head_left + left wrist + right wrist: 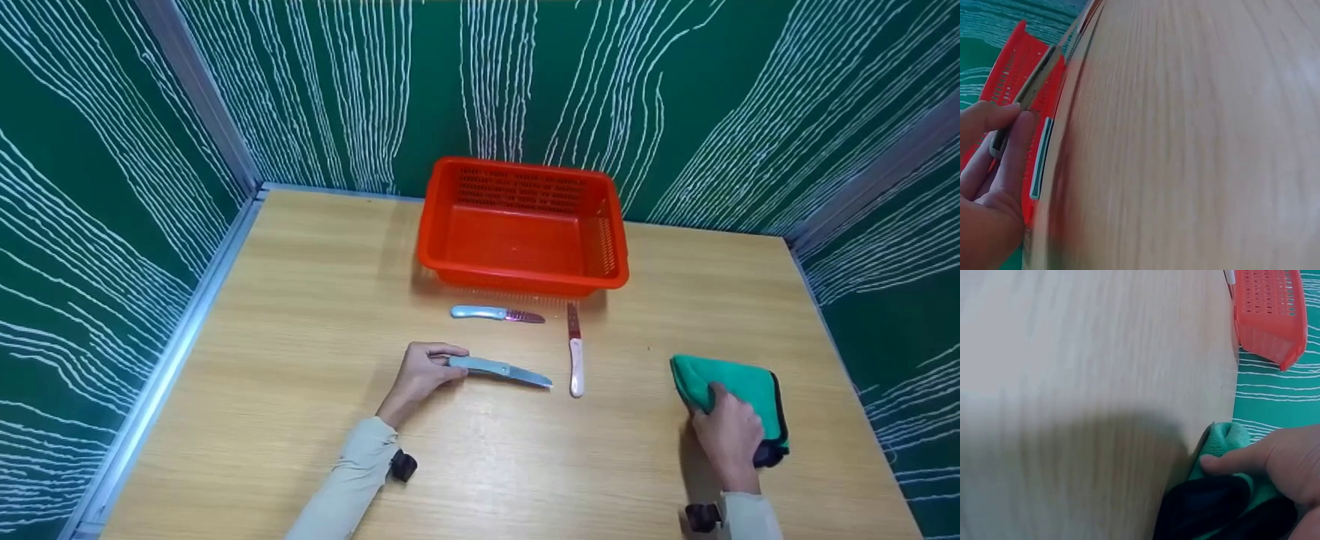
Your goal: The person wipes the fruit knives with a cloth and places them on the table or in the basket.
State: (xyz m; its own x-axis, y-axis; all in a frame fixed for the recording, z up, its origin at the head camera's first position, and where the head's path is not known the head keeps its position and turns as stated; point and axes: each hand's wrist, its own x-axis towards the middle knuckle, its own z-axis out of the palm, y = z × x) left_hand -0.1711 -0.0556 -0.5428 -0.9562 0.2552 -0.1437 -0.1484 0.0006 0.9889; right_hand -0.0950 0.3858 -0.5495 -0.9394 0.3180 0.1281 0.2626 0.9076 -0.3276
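Observation:
My left hand (422, 375) pinches a folding-style knife (487, 366) by the end of its pale blue-green handle, its blade pointing right. The left wrist view shows thumb and fingertips on that handle, with the knife raised off the table. At the right, my right hand (729, 431) grips a folded green cloth (750, 382) with black edging. In the right wrist view the thumb lies on top of the cloth (1223, 439); the other fingers are mostly hidden. A blue-handled knife (480, 312) with a purplish blade and a pink-handled knife (576, 367) with a red blade lie on the table.
A red plastic basket (525, 281) with perforated sides stands at the back of the wooden table (300, 300), behind the knives. Green walls (435, 90) with white wavy lines enclose the table at the back and both sides.

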